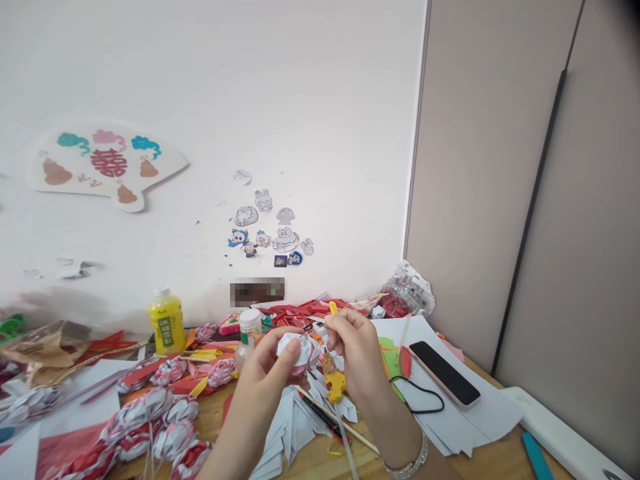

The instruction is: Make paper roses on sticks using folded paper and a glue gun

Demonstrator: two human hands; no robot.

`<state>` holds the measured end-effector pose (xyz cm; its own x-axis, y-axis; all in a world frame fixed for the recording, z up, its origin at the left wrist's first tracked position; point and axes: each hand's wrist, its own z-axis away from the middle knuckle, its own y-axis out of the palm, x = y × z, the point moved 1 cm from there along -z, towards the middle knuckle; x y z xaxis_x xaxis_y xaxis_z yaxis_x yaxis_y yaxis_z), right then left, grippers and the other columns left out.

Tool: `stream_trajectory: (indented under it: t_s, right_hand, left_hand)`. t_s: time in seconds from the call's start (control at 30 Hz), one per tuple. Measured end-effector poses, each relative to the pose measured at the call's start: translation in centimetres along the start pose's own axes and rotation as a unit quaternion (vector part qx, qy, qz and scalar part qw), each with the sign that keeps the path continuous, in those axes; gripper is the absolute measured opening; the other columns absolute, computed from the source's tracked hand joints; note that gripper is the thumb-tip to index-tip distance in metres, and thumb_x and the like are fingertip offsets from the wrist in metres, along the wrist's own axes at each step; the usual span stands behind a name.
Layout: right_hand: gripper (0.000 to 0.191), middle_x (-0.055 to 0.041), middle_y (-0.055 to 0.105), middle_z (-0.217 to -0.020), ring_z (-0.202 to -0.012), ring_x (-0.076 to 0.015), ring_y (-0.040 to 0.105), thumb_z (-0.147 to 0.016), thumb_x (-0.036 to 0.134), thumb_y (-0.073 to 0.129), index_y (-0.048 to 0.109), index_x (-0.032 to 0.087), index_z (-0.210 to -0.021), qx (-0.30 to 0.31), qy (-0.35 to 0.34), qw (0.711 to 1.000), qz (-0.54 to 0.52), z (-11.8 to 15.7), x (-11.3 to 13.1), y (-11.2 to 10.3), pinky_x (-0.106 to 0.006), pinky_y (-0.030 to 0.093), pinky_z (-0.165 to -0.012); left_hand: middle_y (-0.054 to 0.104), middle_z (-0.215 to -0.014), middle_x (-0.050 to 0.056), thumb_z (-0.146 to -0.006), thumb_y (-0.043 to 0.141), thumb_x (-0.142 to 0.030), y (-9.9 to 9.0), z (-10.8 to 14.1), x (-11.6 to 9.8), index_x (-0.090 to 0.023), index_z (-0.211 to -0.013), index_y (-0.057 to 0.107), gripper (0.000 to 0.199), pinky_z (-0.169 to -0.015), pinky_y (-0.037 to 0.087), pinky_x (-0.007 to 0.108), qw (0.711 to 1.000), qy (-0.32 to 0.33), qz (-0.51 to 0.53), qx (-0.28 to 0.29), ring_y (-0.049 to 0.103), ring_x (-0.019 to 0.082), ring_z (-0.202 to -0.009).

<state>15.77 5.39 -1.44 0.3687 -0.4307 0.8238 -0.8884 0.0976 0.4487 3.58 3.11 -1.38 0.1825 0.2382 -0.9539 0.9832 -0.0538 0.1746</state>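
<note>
My left hand [273, 370] grips a crumpled white paper flower [300, 352] with pink edges, thumb across its front. Just to the right, my right hand [354, 340] is closed in a pinch at about the same height; I cannot make out what its fingertips hold. A small yellow piece [333, 308] shows above those fingers, and whether they touch it is unclear. Below and between the hands is a yellow glue gun [335, 385], with a translucent glue stick [346, 437] running out toward me. White paper pieces [285, 430] lie under the hands.
Red-and-white paper flowers [150, 427] crowd the left of the table. A yellow bottle [167, 321] and a white-capped jar [250, 323] stand near the wall. At right, a phone [444, 373] lies on white sheets [470, 427] beside a black cord [425, 410].
</note>
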Motion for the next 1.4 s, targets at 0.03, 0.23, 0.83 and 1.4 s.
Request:
stream_trajectory:
  t_s: [0.03,0.23,0.83,1.4]
  right_hand:
    - [0.028,0.0072,0.039,-0.043,-0.043,-0.0064,0.031,-0.065,0.023,0.062,0.042,0.018,-0.046,0.002,-0.004,1.000,-0.012,-0.1,-0.1,0.0,-0.020,0.025,-0.042]
    - [0.033,0.0064,0.037,-0.041,-0.042,-0.0072,0.031,-0.076,0.039,0.061,0.057,0.016,-0.053,0.053,-0.050,0.993,-0.089,-0.3,-0.3,-0.3,-0.021,0.029,-0.045]
    - [0.024,-0.0027,0.062,-0.080,-0.075,-0.0162,0.055,-0.092,0.033,0.054,0.064,0.023,-0.112,0.253,-0.360,0.833,0.336,-1.0,1.6,-2.3,-0.029,0.043,-0.069]
    - [0.022,-0.0093,0.041,-0.134,-0.115,-0.0294,0.038,-0.093,0.033,0.049,0.067,0.027,-0.105,0.038,-0.588,0.632,0.503,0.6,1.7,-1.7,-0.050,0.027,-0.099]
  left_hand:
    - [0.060,-0.064,-0.004,-0.073,0.064,-0.043,0.0,0.1,-0.1,-0.019,-0.092,0.060,0.030,-0.053,0.048,0.024,1.000,0.000,-0.004,0.008,0.052,0.012,-0.052]
    - [0.056,-0.057,-0.002,-0.075,0.061,-0.045,0.1,0.5,-0.5,-0.018,-0.082,0.060,0.028,-0.046,0.046,0.025,0.992,-0.047,0.087,0.082,0.047,0.012,-0.049]
    - [0.058,-0.057,0.001,-0.082,0.054,-0.047,-1.1,0.4,-1.4,-0.016,-0.065,0.060,0.036,-0.042,0.044,0.022,0.976,-0.114,0.113,0.149,0.044,0.009,-0.043]
    - [0.056,-0.052,0.001,-0.077,0.059,-0.051,-1.8,0.0,-1.3,-0.016,-0.061,0.060,0.039,-0.041,0.042,0.022,0.973,-0.149,0.101,0.146,0.041,0.008,-0.040]
